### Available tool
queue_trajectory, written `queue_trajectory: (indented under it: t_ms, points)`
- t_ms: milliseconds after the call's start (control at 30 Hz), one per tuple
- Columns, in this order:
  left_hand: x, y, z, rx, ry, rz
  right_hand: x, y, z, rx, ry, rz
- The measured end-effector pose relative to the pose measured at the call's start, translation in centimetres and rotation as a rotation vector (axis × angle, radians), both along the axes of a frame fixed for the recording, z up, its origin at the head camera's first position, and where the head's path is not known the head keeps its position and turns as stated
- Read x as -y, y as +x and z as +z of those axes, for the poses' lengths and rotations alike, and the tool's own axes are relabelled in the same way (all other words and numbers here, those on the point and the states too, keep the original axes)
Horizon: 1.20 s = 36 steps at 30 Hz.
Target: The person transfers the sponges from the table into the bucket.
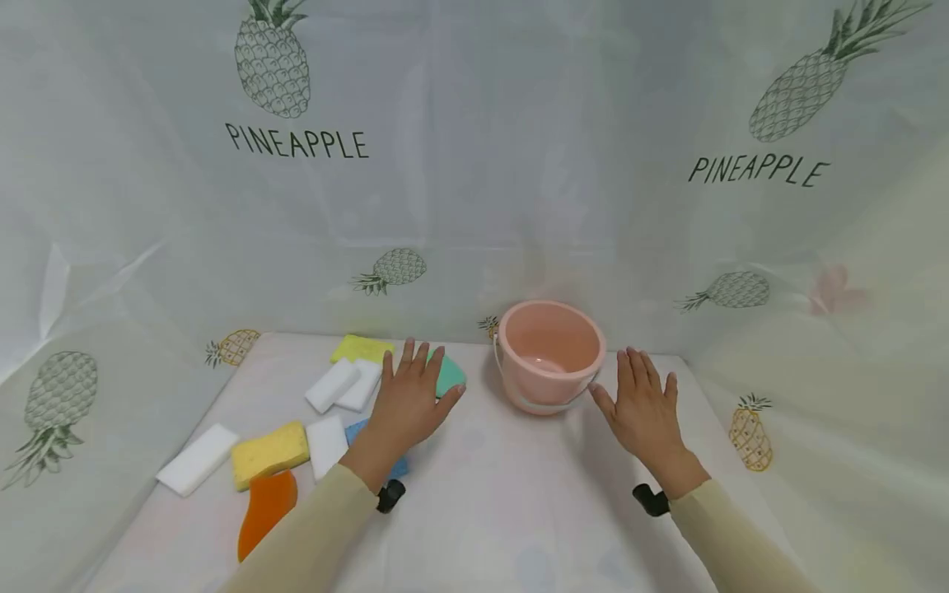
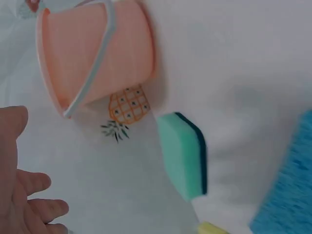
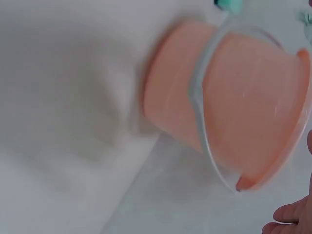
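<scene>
My left hand (image 1: 410,402) is held palm down over the table with straight, spread fingers and nothing in it. In the head view it overlaps a green sponge (image 1: 449,375) and a blue sponge (image 1: 399,467). The green one shows a dark scouring side in the left wrist view. My right hand (image 1: 647,409) is also empty, fingers straight, beside the pink bucket (image 1: 552,395). Its thumb overlaps the bucket's right edge in the head view. The bucket stands upright at the back, its white handle (image 3: 197,92) hanging down against the front.
Left on the table lie a yellow sponge (image 1: 270,455), an orange curved sponge (image 1: 267,512), a lime-yellow piece (image 1: 363,348) and several white blocks (image 1: 198,459). A pineapple-printed sheet (image 1: 474,181) hangs behind and along both sides.
</scene>
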<state>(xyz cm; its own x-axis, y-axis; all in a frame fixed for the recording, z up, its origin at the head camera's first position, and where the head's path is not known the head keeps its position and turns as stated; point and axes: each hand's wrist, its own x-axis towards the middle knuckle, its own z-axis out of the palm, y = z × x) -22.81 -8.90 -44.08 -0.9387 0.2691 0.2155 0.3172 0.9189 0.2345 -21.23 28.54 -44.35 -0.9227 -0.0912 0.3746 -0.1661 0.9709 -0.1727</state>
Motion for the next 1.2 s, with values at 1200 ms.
queue_trajectory:
  t_ms: [1200]
  points:
    - [-7.6, 0.0, 2.6, 0.162, 0.191, -0.118, 2.5, -3.8, 2.6, 0.279, -0.131, 0.167]
